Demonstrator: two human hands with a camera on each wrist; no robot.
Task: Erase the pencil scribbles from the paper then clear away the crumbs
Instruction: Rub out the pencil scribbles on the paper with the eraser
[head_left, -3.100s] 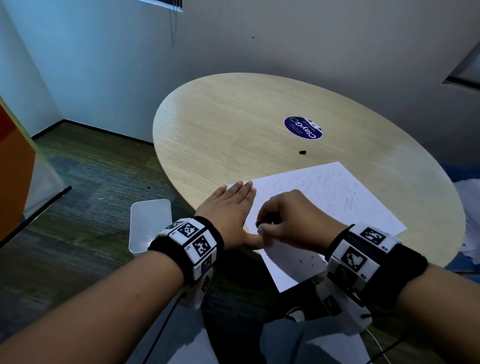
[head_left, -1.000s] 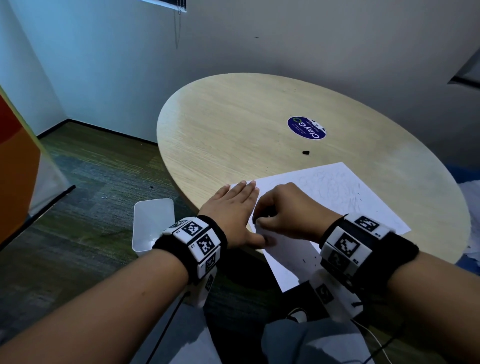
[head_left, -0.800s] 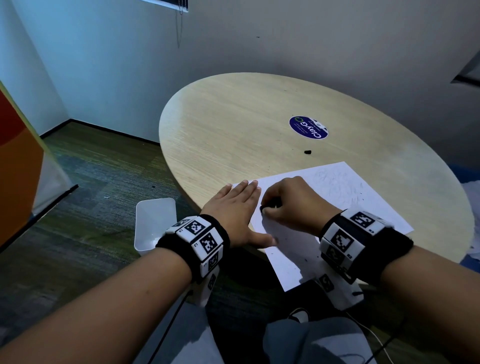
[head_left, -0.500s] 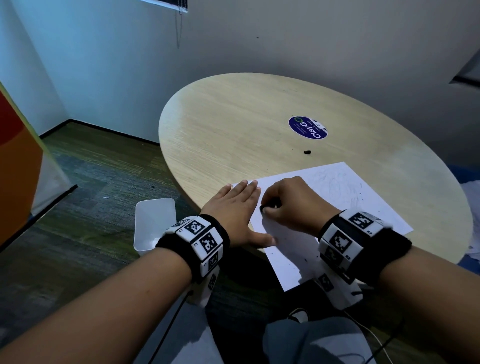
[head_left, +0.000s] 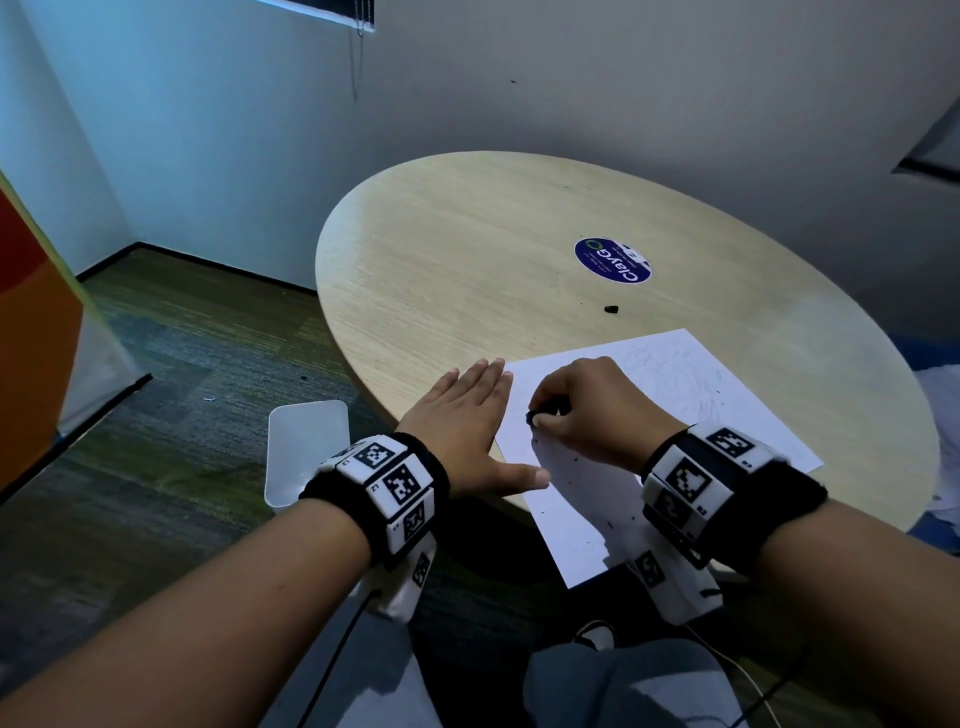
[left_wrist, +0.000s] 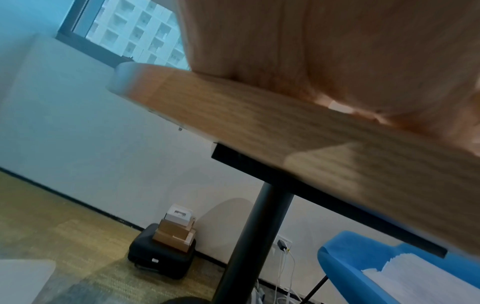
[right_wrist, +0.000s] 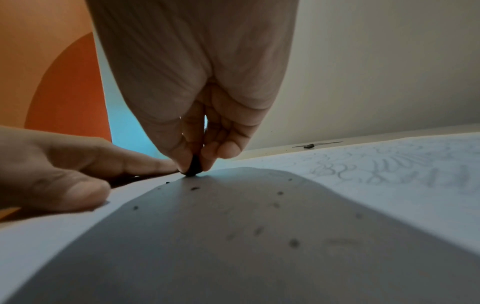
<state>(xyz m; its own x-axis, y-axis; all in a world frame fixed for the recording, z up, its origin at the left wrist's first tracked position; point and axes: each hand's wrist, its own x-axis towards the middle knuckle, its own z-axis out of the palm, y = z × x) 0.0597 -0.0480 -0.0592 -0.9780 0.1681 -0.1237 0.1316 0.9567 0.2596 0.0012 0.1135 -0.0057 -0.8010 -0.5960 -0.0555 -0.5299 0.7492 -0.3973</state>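
Paper (head_left: 670, 431): white sheet at the tabletop's (head_left: 467, 249) near edge, one corner overhanging, faint pencil scribbles (head_left: 680, 374) on its far half, dark crumbs (right_wrist: 293, 242) scattered on the near half. Erasing appears underway: right hand (head_left: 597, 410), fingers curled tight, pinches a small dark eraser (right_wrist: 193, 167) against the sheet, while left hand (head_left: 462, 421), fingers straight and flat, pins its left edge. Next move likely calls for working toward the far scribbles.

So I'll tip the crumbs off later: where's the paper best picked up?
Take the paper by its near corner, which juts past the table edge. Come from below and in front, thumb on top, so the sheet stays level.
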